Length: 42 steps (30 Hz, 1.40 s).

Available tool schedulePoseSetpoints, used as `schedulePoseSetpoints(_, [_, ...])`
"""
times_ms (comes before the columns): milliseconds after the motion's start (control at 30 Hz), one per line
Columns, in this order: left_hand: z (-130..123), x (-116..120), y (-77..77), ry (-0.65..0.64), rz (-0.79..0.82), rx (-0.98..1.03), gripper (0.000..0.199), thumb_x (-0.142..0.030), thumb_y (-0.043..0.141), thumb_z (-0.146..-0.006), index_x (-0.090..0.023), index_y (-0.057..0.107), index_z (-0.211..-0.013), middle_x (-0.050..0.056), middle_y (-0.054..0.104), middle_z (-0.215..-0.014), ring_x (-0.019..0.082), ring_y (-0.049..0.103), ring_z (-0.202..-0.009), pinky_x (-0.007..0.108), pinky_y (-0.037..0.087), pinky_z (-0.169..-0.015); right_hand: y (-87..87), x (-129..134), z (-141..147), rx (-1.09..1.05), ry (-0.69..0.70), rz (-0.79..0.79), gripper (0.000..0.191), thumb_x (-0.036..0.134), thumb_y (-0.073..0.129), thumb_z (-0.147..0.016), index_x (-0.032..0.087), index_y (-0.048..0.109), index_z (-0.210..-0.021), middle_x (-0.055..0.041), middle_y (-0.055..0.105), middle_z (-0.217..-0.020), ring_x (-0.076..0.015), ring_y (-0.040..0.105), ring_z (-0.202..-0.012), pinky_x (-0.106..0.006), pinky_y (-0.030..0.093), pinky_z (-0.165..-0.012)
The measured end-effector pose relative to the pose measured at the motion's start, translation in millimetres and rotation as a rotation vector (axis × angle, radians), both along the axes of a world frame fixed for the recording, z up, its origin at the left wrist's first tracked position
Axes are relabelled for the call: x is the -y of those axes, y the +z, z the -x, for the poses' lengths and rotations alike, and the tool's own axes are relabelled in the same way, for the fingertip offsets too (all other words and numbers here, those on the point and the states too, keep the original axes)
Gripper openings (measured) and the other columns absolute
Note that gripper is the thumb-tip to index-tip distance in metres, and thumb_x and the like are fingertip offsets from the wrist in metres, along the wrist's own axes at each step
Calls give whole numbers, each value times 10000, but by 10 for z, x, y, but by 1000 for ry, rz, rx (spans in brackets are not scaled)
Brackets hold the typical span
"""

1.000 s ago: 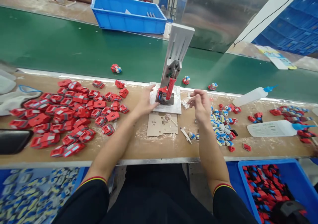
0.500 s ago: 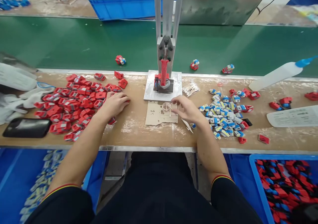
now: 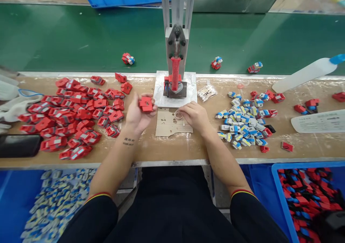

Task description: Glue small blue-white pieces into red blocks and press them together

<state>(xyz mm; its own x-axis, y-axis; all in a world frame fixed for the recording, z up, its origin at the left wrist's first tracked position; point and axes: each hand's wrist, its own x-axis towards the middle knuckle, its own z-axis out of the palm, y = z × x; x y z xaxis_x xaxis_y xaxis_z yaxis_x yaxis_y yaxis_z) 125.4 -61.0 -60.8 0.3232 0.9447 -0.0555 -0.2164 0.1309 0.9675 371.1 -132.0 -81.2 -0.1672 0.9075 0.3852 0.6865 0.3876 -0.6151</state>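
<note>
My left hand (image 3: 138, 113) is turned palm up, its fingers curled around a red plastic part (image 3: 146, 104) with a hole in its face. My right hand (image 3: 194, 116) is closed in a pinch over a small clear round dish (image 3: 178, 115); what the fingertips hold, if anything, is too small to make out. Below those fingertips a thin white stick (image 3: 183, 121) shows on a piece of cardboard (image 3: 165, 122) with dark stains. To the left lies a heap of red plastic parts (image 3: 78, 106). A pile of white, blue and yellow parts (image 3: 242, 122) is to the right.
A press with a red handle (image 3: 175, 74) stands behind the cardboard, beside a packet of small sticks (image 3: 207, 91). Joined parts (image 3: 216, 62) sit on the green belt (image 3: 107, 38). Two white bottles (image 3: 304, 74) lie right; a black phone (image 3: 20, 145) lies left. A blue bin (image 3: 277, 185) holds parts.
My left hand has lifted a red part from the heap's edge and turned palm up, moving right. My right hand's fingers have closed in over the dish. The view has tilted down.
</note>
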Motion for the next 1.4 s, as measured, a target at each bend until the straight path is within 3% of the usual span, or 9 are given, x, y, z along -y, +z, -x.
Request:
schedulePoseSetpoints(100, [-63, -25, 52, -180, 17, 24, 445, -655, 483, -982, -242, 632, -1056, 86, 691, -918, 202, 669, -727, 331, 485, -547, 0, -9, 4, -18, -25, 17, 114, 220, 678, -953, 283, 764, -912, -52, 783, -905, -242, 642, -877, -382, 530, -825])
schedulePoseSetpoints(167, [-55, 2, 24, -221, -15, 23, 358, -541, 532, -967, -240, 626, -1134, 104, 718, -993, 231, 707, -805, 360, 526, -591, 25, 7, -3, -44, -29, 40, 100, 219, 684, -934, 276, 754, -891, -45, 788, -889, -233, 654, -869, -374, 538, -818])
schedulePoseSetpoints(233, [-40, 44, -53, -196, -45, 8, 335, -468, 634, -925, -247, 611, -1176, 94, 735, -1006, 226, 722, -812, 354, 544, -603, 67, 33, -23, -96, -31, 54, 97, 228, 683, -917, 267, 743, -852, -38, 789, -871, -218, 661, -841, -366, 544, -804])
schedulePoseSetpoints(333, [-51, 110, -180, -84, -131, -65, 449, -454, 820, -839, -260, 593, -1175, 55, 759, -992, 174, 721, -768, 293, 558, -604, 142, 80, -63, -232, -87, 60, 67, 247, 700, -879, 254, 735, -823, -15, 775, -824, -178, 639, -739, -338, 538, -734])
schedulePoseSetpoints(433, [-98, 177, -218, -12, -266, -154, 538, -492, 916, -765, -223, 635, -1137, 75, 785, -1043, 185, 759, -880, 305, 627, -751, 199, 121, -88, -435, -192, 73, 45, 259, 742, -832, 239, 723, -797, 15, 729, -730, -137, 584, -626, -298, 485, -611])
schedulePoseSetpoints(533, [-144, 242, -175, 16, -409, -233, 480, -424, 922, -766, -181, 700, -1116, 91, 798, -1039, 209, 773, -946, 353, 639, -875, 231, 149, -86, -647, -257, 45, 128, 314, 799, -809, 237, 700, -779, 14, 707, -717, -137, 605, -634, -296, 498, -598])
schedulePoseSetpoints(733, [-207, 363, -81, -10, -725, -378, 290, -284, 844, -839, -208, 768, -1108, 74, 796, -1052, 199, 757, -943, 350, 637, -860, 276, 197, 39, -879, -207, -59, 368, 540, 896, -764, 268, 649, -751, 13, 682, -704, -162, 659, -670, -322, 563, -635])
schedulePoseSetpoints(933, [-254, 459, -40, -120, -818, -405, 325, -260, 832, -861, -218, 775, -1178, 86, 796, -1079, 206, 768, -967, 345, 645, -862, 305, 238, 173, -853, -120, -30, 348, 520, 866, -822, 261, 642, -762, 3, 690, -708, -162, 660, -662, -323, 565, -629])
schedulePoseSetpoints(1400, [-249, 469, -18, -141, -790, -399, 336, -243, 821, -860, -228, 779, -1193, 86, 797, -1092, 212, 768, -969, 355, 645, -877, 259, 262, 201, -725, -106, 2, 279, 483, 810, -881, 255, 671, -802, -22, 730, -754, -174, 680, -691, -333, 539, -626])
